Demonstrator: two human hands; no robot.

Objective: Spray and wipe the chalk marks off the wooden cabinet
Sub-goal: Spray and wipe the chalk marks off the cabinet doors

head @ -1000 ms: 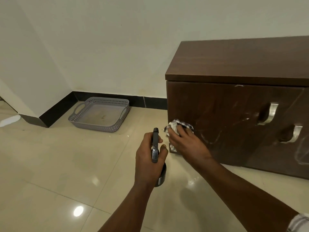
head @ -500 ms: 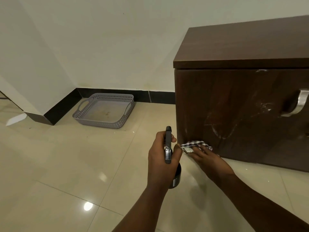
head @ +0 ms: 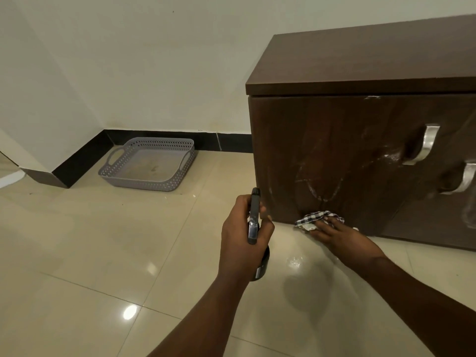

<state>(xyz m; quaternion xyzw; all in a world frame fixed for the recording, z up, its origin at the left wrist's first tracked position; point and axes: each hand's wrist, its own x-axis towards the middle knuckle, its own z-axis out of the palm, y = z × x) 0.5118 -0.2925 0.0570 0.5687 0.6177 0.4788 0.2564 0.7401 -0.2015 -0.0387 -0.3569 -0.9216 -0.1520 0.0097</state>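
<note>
A dark brown wooden cabinet (head: 360, 65) stands on the right against the wall. Faint white chalk marks (head: 322, 189) smear its left door, with more near the metal handles (head: 425, 145). My right hand (head: 342, 238) presses a checked cloth (head: 316, 219) against the bottom edge of that door, just above the floor. My left hand (head: 242, 238) grips a dark spray bottle (head: 253, 217) upright, a little left of the cabinet's corner, nozzle toward the door.
A grey perforated plastic basket (head: 146, 163) lies on the floor in the corner at the back left. A black skirting (head: 180, 136) runs along the white wall. Glossy beige floor tiles (head: 103, 240) spread across the front and left.
My right hand slid the cloth down the door from mid-height to its bottom edge, then rightwards along it. The left hand kept the bottle in about the same place.
</note>
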